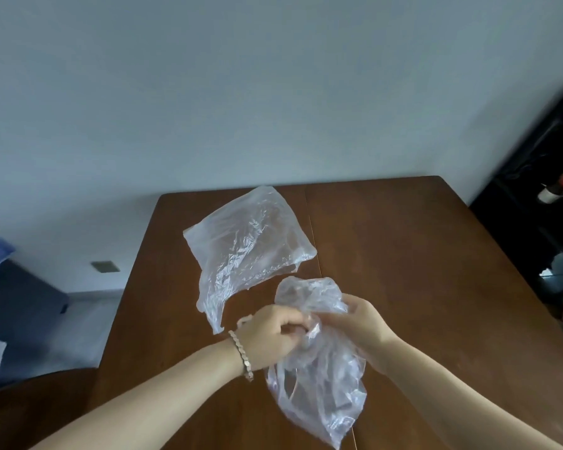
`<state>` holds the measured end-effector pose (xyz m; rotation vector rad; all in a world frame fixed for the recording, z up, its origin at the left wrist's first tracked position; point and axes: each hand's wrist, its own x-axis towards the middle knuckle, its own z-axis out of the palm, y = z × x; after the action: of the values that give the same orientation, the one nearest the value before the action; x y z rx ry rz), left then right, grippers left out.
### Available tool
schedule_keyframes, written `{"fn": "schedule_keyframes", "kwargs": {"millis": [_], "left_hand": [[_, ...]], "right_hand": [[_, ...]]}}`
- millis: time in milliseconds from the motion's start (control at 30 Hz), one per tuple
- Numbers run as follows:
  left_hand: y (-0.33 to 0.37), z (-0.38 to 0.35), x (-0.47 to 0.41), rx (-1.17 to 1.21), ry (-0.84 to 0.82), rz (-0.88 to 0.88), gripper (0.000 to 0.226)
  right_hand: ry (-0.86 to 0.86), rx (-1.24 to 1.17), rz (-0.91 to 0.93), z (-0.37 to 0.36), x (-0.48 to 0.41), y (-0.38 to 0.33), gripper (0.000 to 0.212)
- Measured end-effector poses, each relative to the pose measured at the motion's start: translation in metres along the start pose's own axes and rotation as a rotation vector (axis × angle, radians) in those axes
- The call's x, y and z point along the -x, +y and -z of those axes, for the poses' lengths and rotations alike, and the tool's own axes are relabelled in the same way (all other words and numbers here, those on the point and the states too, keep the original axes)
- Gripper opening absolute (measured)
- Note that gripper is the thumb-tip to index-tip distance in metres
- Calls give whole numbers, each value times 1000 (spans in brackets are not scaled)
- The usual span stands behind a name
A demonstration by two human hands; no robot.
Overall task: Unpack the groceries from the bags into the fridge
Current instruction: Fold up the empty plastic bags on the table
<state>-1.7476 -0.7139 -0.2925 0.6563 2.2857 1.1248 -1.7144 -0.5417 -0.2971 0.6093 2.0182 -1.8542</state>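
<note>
Clear crumpled plastic bag (319, 384), contents unclear, gripped by left hand (273, 336) and right hand (361, 329) above brown wooden table (420, 254), flattened clear plastic bag (241, 245) on table

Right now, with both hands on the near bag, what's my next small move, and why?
Probably lay the near bag flat beside the far bag on the table. Both look clear and limp, with nothing solid showing inside, so there seems nothing left to unpack. The left hand and right hand both pinch its bunched top.
</note>
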Motion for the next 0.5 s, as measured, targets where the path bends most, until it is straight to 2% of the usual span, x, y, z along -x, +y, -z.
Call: {"fn": "schedule_keyframes", "kwargs": {"millis": [67, 100, 133, 200, 233, 267, 300, 367, 400, 433, 500], "left_hand": [[-25, 17, -21, -147, 383, -42, 23], [-41, 26, -32, -247, 549, 15, 26], [-56, 35, -44, -358, 656, 169, 46], [-81, 53, -63, -418, 625, 624, 100], [-90, 58, -70, -322, 587, 791, 114], [-94, 63, -75, -170, 571, 889, 118], [-99, 66, -78, 45, 594, 938, 115], [-106, 69, -84, 414, 673, 933, 89], [-108, 67, -85, 381, 665, 887, 70], [-108, 64, -85, 224, 621, 818, 53], [-92, 54, -80, -21, 562, 659, 33]], "right_hand": [[125, 100, 66, 11, -13, 4, 21], [171, 142, 87, 16, -17, 6, 18], [207, 179, 94, 20, -19, 7, 18], [240, 218, 98, 26, -20, 14, 24], [251, 218, 96, 28, -19, 19, 27], [264, 213, 76, 29, -17, 23, 29], [274, 205, 59, 31, -16, 28, 30], [318, 218, 17, 37, -14, 39, 27], [359, 228, -9, 41, -13, 42, 22], [418, 228, -24, 46, -13, 43, 16], [563, 207, -63, 56, -13, 39, 12]]}}
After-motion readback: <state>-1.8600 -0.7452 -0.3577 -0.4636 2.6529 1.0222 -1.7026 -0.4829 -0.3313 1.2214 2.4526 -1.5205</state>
